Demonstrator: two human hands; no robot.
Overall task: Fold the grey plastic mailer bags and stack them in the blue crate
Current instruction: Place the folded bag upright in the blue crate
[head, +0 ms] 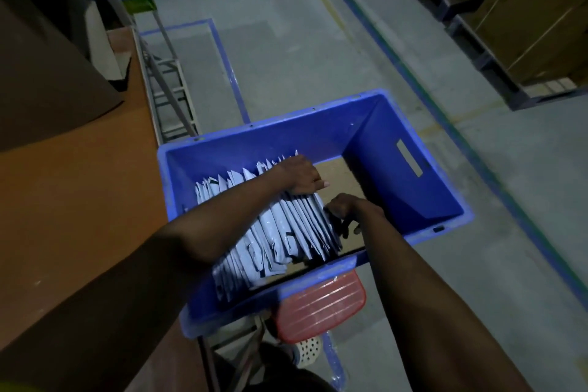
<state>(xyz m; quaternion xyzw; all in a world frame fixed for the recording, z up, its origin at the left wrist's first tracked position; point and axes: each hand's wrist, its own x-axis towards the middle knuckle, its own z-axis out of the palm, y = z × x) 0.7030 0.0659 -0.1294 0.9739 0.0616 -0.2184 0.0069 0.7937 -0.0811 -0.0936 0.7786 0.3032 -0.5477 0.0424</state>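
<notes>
Blue crate (375, 149) sits just beside the right edge of the brown desk (79, 194), partly over a red stool (321, 305); a brown cardboard liner (337, 175) covers the crate floor. Grey mailer bags (280, 232), folded, stand on edge in one packed row filling the crate's left half, running from the left wall toward the middle and leaning slightly; the right half of the crate shows bare liner. Left hand (299, 175) lies over the top edges of the row at its far right end, fingers bent down over the last bags, gripping them. Right hand (345, 212) is at the right face of the row nearer the crate's near wall, fingers curled downward and touching the end bag; too dark to tell whether it holds anything. Both forearms reach in over the crate's near rim. Dark cardboard sheets (47, 73) lie at the desk's far left corner; a grey metal frame (165, 79) stands along the desk's right edge beyond the crate. Blue floor tape (222, 51) marks the concrete; cardboard boxes on pallets (525, 19) stand well apart at the far right.
</notes>
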